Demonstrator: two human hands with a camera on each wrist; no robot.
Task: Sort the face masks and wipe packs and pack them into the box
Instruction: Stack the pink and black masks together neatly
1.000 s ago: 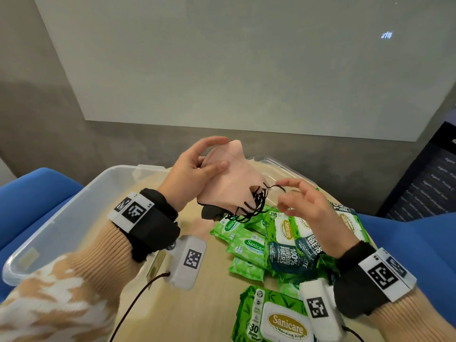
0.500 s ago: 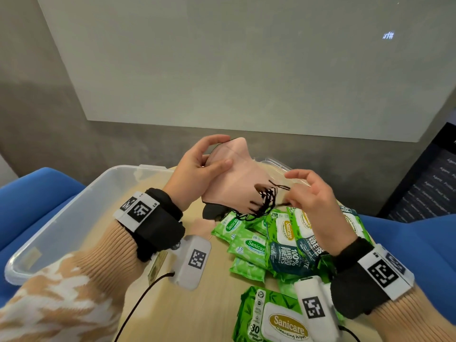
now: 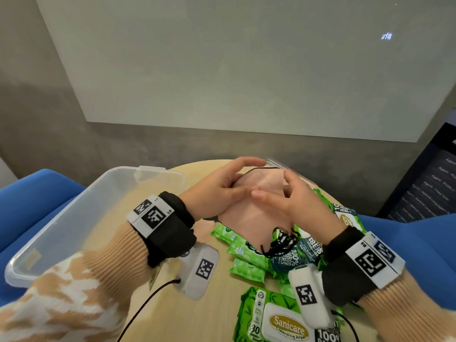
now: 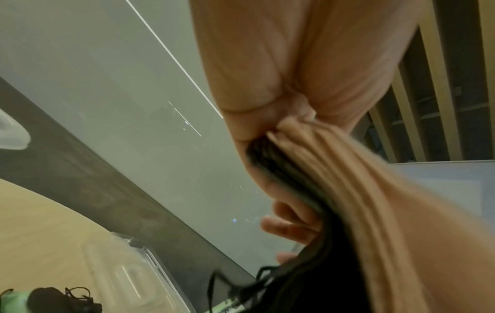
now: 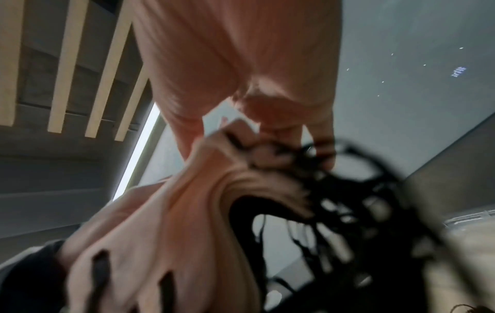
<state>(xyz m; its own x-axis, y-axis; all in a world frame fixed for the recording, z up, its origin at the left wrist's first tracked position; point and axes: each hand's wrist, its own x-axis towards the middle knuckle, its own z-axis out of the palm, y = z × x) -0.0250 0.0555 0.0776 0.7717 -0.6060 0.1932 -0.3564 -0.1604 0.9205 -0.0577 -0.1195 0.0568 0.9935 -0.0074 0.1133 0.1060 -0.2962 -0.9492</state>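
While both hands lift the stack of pink face masks (image 3: 249, 218) above the table (image 3: 209, 317), we see the left hand (image 3: 217, 193) pinching its far edge and the right hand (image 3: 293, 201) closing thumb and fingers on the near side. Black ear loops (image 3: 281, 243) dangle in a tangle over the green wipe packs (image 3: 246, 253). We judge it best to square the edges and tuck the loops before moving to the clear box (image 3: 74, 218) at left.
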